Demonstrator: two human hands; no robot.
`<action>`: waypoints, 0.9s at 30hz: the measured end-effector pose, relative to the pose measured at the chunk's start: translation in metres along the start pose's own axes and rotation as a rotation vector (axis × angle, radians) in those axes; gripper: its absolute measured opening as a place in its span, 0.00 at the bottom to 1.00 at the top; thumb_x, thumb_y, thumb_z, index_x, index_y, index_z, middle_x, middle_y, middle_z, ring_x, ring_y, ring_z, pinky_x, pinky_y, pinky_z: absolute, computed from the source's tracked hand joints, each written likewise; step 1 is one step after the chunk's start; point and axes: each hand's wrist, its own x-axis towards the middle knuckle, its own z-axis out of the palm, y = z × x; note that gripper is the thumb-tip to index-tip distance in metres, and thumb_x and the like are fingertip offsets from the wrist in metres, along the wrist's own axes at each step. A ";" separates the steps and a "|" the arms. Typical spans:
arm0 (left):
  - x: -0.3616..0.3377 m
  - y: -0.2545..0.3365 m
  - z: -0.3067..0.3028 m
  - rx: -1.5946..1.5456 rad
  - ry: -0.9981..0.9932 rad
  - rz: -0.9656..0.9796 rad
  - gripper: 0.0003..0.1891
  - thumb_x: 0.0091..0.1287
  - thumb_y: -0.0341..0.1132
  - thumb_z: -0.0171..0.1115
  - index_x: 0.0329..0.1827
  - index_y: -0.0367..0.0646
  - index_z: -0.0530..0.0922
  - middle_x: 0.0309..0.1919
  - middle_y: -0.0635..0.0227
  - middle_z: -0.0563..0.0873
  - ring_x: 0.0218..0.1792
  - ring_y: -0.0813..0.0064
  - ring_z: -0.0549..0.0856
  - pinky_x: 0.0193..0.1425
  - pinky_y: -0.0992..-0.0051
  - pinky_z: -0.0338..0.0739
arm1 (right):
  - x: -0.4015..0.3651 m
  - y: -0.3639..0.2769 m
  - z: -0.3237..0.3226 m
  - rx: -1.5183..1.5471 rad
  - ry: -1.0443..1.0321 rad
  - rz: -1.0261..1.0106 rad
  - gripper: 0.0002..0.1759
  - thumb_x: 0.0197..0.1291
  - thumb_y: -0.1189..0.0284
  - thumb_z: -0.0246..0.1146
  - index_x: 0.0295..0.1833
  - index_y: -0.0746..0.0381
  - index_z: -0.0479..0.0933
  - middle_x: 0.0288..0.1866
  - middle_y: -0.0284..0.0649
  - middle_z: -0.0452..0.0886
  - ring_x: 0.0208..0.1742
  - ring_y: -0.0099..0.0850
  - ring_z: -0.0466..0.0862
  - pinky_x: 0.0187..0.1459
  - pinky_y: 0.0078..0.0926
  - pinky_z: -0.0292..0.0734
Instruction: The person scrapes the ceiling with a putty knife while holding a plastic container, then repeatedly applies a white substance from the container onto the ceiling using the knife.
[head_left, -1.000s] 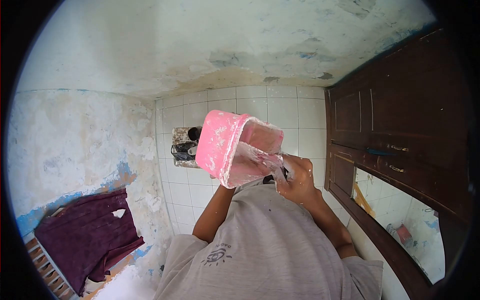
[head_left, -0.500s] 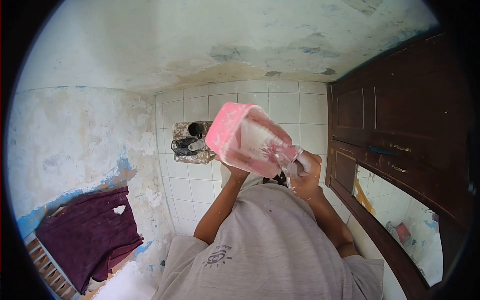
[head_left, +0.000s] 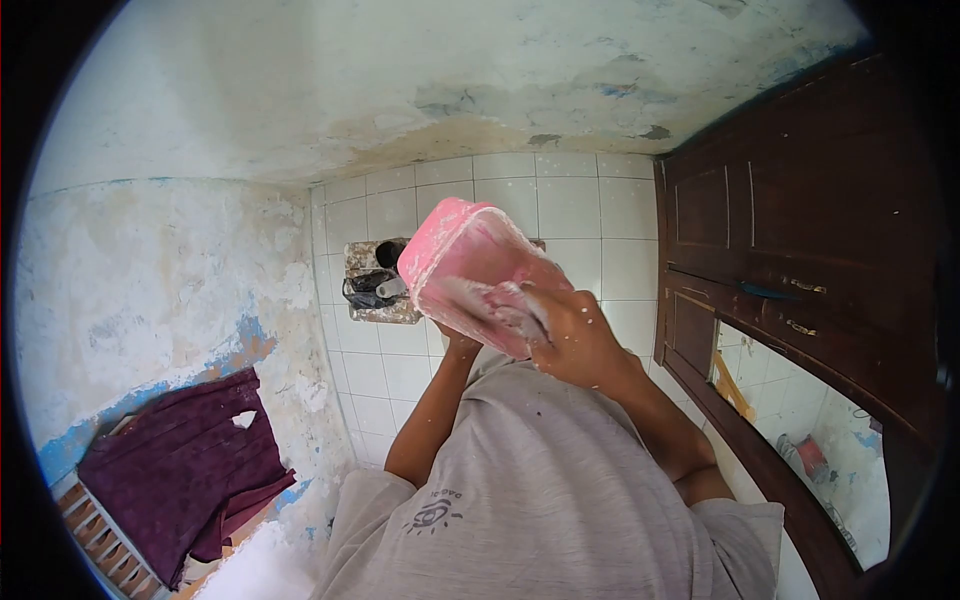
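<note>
A pink plastic tub [head_left: 435,255], its rim and inner wall smeared with white paste, is tilted in front of my chest. My left hand [head_left: 460,338] holds it from underneath at the near left side, with most of the fingers hidden behind the tub. At the tub's right side my right hand [head_left: 580,335] is closed around a paste-covered scraper [head_left: 515,305]. The scraper reaches into the tub's mouth and is blurred, so its blade is hard to make out. White flecks dot the right hand.
Behind the tub, a paint-spattered stand [head_left: 400,315] on the tiled floor [head_left: 570,210] carries a black cup [head_left: 389,254] and a dark plastic bag [head_left: 365,290]. A dark wooden cabinet [head_left: 800,220] with a mirror lines the right. Purple cloth [head_left: 190,470] hangs at the left wall.
The tub has shifted slightly left and its opening has turned. My right hand has moved up and left, closer over the tub, carrying the scraper further into it.
</note>
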 end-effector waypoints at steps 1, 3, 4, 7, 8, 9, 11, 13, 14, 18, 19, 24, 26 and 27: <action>0.000 0.002 0.001 -0.003 -0.002 0.002 0.32 0.71 0.58 0.45 0.69 0.44 0.62 0.58 0.58 0.75 0.58 0.63 0.77 0.63 0.59 0.75 | 0.000 0.000 0.001 0.039 -0.042 0.021 0.27 0.42 0.82 0.59 0.54 0.70 0.75 0.42 0.59 0.81 0.41 0.54 0.83 0.44 0.40 0.79; 0.002 0.006 0.002 -0.010 0.006 0.016 0.32 0.71 0.59 0.44 0.69 0.45 0.62 0.58 0.59 0.75 0.58 0.63 0.77 0.63 0.60 0.75 | 0.002 0.012 0.007 0.045 -0.013 -0.019 0.26 0.44 0.79 0.60 0.55 0.71 0.74 0.42 0.57 0.82 0.40 0.51 0.84 0.45 0.40 0.79; 0.003 0.008 0.005 -0.015 0.007 0.027 0.32 0.71 0.59 0.44 0.69 0.45 0.62 0.58 0.59 0.75 0.58 0.63 0.77 0.63 0.60 0.75 | 0.006 0.015 0.008 0.050 0.000 -0.042 0.27 0.46 0.78 0.61 0.56 0.71 0.73 0.41 0.56 0.82 0.39 0.49 0.84 0.45 0.39 0.80; 0.008 0.015 0.015 -0.036 0.015 0.067 0.33 0.71 0.60 0.44 0.69 0.45 0.63 0.59 0.59 0.75 0.58 0.64 0.77 0.63 0.60 0.75 | 0.014 0.004 -0.012 0.241 -0.039 0.185 0.23 0.47 0.79 0.60 0.52 0.70 0.75 0.36 0.55 0.82 0.35 0.49 0.84 0.39 0.37 0.80; 0.008 0.016 0.018 -0.038 0.018 0.084 0.33 0.71 0.60 0.43 0.69 0.45 0.63 0.59 0.59 0.75 0.58 0.64 0.77 0.63 0.60 0.75 | 0.015 -0.004 -0.017 0.350 0.053 0.170 0.19 0.46 0.81 0.61 0.48 0.69 0.76 0.32 0.54 0.81 0.30 0.49 0.83 0.34 0.37 0.78; 0.009 0.017 0.021 -0.043 0.022 0.094 0.33 0.71 0.60 0.43 0.69 0.45 0.63 0.59 0.60 0.75 0.58 0.64 0.77 0.63 0.60 0.75 | 0.015 -0.002 -0.016 0.253 0.073 0.141 0.20 0.46 0.80 0.61 0.49 0.69 0.76 0.32 0.55 0.81 0.30 0.49 0.83 0.34 0.37 0.78; 0.010 0.016 0.027 -0.039 0.024 0.106 0.33 0.71 0.61 0.43 0.69 0.45 0.63 0.59 0.60 0.75 0.58 0.64 0.77 0.63 0.60 0.75 | 0.016 0.004 -0.015 0.055 0.116 0.081 0.20 0.45 0.80 0.62 0.49 0.69 0.76 0.32 0.55 0.81 0.31 0.50 0.83 0.35 0.38 0.78; 0.011 0.013 0.032 -0.024 0.026 0.112 0.33 0.71 0.61 0.42 0.69 0.46 0.63 0.59 0.60 0.75 0.58 0.64 0.78 0.63 0.60 0.75 | 0.015 0.005 -0.007 -0.011 0.062 0.127 0.19 0.45 0.81 0.62 0.48 0.70 0.76 0.33 0.58 0.80 0.32 0.52 0.82 0.36 0.39 0.78; 0.012 0.011 0.034 -0.018 0.027 0.112 0.33 0.71 0.62 0.42 0.69 0.46 0.63 0.59 0.60 0.75 0.58 0.64 0.78 0.63 0.60 0.75 | 0.014 0.008 0.003 -0.014 0.093 0.119 0.17 0.46 0.81 0.61 0.45 0.70 0.76 0.31 0.58 0.79 0.31 0.53 0.82 0.35 0.39 0.77; 0.012 0.009 0.034 -0.040 0.009 0.090 0.34 0.71 0.63 0.41 0.69 0.46 0.63 0.59 0.61 0.75 0.57 0.65 0.78 0.63 0.60 0.75 | 0.017 0.007 0.020 0.044 0.098 0.105 0.19 0.44 0.82 0.60 0.47 0.71 0.76 0.30 0.59 0.79 0.30 0.56 0.80 0.34 0.40 0.76; 0.012 0.009 0.034 -0.056 0.002 0.081 0.34 0.71 0.63 0.41 0.69 0.46 0.63 0.59 0.61 0.75 0.57 0.65 0.78 0.63 0.60 0.75 | 0.018 0.008 0.020 0.061 0.107 0.089 0.20 0.45 0.82 0.60 0.48 0.71 0.77 0.30 0.59 0.79 0.30 0.56 0.80 0.34 0.40 0.76; 0.009 0.013 0.033 -0.119 -0.023 0.065 0.34 0.71 0.64 0.40 0.69 0.47 0.63 0.59 0.62 0.75 0.57 0.65 0.78 0.63 0.60 0.75 | 0.024 0.003 -0.007 0.022 0.076 0.177 0.21 0.44 0.81 0.62 0.49 0.72 0.76 0.31 0.56 0.81 0.32 0.52 0.82 0.37 0.40 0.78; 0.008 0.013 0.034 -0.107 -0.023 0.065 0.35 0.71 0.65 0.40 0.69 0.47 0.63 0.60 0.62 0.75 0.57 0.65 0.78 0.63 0.60 0.76 | 0.025 -0.001 -0.011 -0.081 0.082 0.157 0.14 0.49 0.81 0.61 0.44 0.70 0.77 0.29 0.58 0.79 0.30 0.54 0.80 0.34 0.40 0.75; 0.010 0.012 0.034 -0.083 -0.028 0.055 0.37 0.71 0.66 0.38 0.70 0.46 0.62 0.60 0.61 0.75 0.58 0.64 0.78 0.63 0.60 0.75 | 0.024 0.003 -0.007 -0.107 0.066 0.151 0.14 0.48 0.81 0.61 0.44 0.70 0.77 0.28 0.58 0.79 0.30 0.55 0.80 0.34 0.41 0.75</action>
